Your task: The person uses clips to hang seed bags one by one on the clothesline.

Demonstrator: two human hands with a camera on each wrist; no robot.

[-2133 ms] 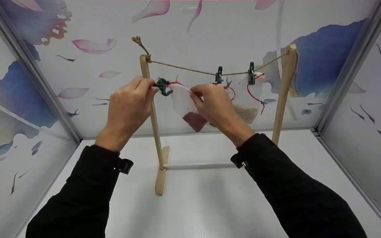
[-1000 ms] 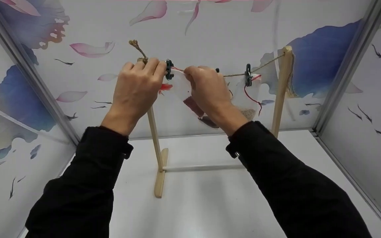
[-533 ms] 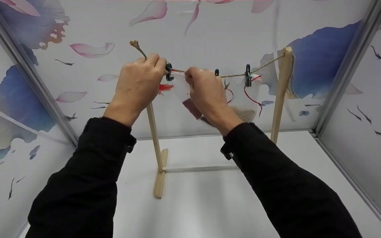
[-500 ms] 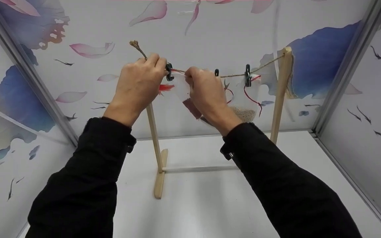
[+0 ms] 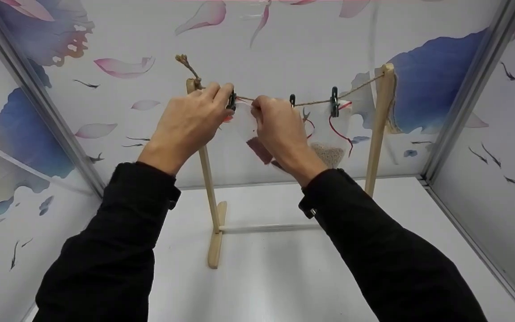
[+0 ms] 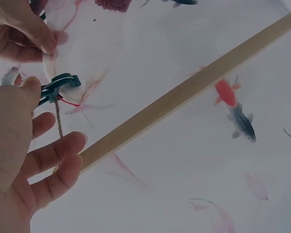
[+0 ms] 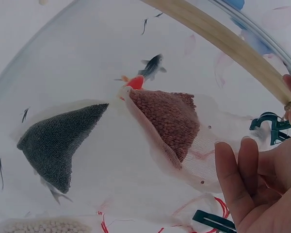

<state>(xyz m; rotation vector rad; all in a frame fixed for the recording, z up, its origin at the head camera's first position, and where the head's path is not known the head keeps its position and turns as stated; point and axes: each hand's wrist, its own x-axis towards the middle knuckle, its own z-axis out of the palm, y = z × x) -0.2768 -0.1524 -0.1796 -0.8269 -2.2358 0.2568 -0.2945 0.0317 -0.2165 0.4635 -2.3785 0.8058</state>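
Note:
A twine line (image 5: pixel 315 101) runs between two wooden posts (image 5: pixel 207 179). At its left end my left hand (image 5: pixel 221 95) pinches a dark green clip (image 5: pixel 231 101) (image 6: pixel 61 83), thumb (image 6: pixel 30 88) against it. My right hand (image 5: pixel 257 105) grips the top of a clear mesh bag (image 5: pixel 245 126) (image 6: pixel 89 46) of red-brown grains (image 7: pixel 169 121), held up to that clip. Two more green clips (image 5: pixel 334 102) hang a bag of beige grains (image 5: pixel 329 154) and a bag of dark grey grains (image 7: pixel 58 141). My right hand hides the dark bag in the head view.
The wooden rack's foot (image 5: pixel 216 243) and white crossbar (image 5: pixel 266 227) stand on a white tabletop (image 5: pixel 275 277). Walls printed with fish and petals close in the back and both sides. The right post (image 5: pixel 379 129) stands near the back right corner.
Both hands rose with the clip and the red-brown bag from below the line up to it. In the last half second the left hand edged right, uncovering the left post's top.

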